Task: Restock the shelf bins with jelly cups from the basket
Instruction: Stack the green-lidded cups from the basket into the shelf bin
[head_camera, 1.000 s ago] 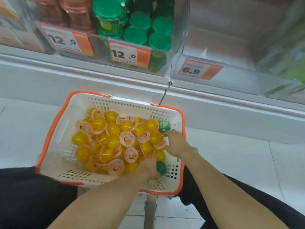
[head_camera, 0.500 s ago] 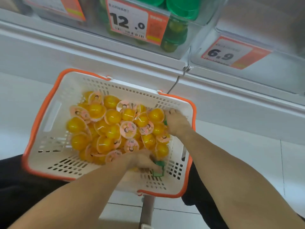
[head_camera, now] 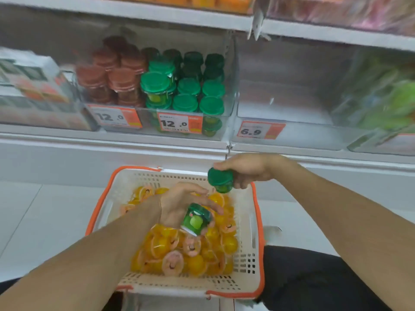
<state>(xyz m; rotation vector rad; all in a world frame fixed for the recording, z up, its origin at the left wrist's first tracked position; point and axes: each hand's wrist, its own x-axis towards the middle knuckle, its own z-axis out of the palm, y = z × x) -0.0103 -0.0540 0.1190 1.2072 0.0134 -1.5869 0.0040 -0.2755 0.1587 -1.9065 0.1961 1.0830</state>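
A white basket with an orange rim [head_camera: 253,243] sits low in the middle, filled with several yellow jelly cups [head_camera: 195,263]. My left hand [head_camera: 179,205] is above them and holds a green jelly cup [head_camera: 195,219] tipped on its side. My right hand [head_camera: 249,169] is raised over the basket's far right corner and grips a second green-lidded cup [head_camera: 220,180]. On the shelf above, a clear bin [head_camera: 224,133] holds several green-lidded cups [head_camera: 188,95] behind a 12.0 price tag [head_camera: 179,124].
Red-lidded cups [head_camera: 112,75] fill the bin's left half. Right of it is a clear bin [head_camera: 292,140] tagged 6.9 [head_camera: 260,130] with bare floor showing. Boxed goods [head_camera: 33,90] stand far left, green packets [head_camera: 386,104] far right. My dark-clad knees flank the basket.
Both hands have come up out of the basket, each with a green cup. The view has tilted up, showing more of the shelf.
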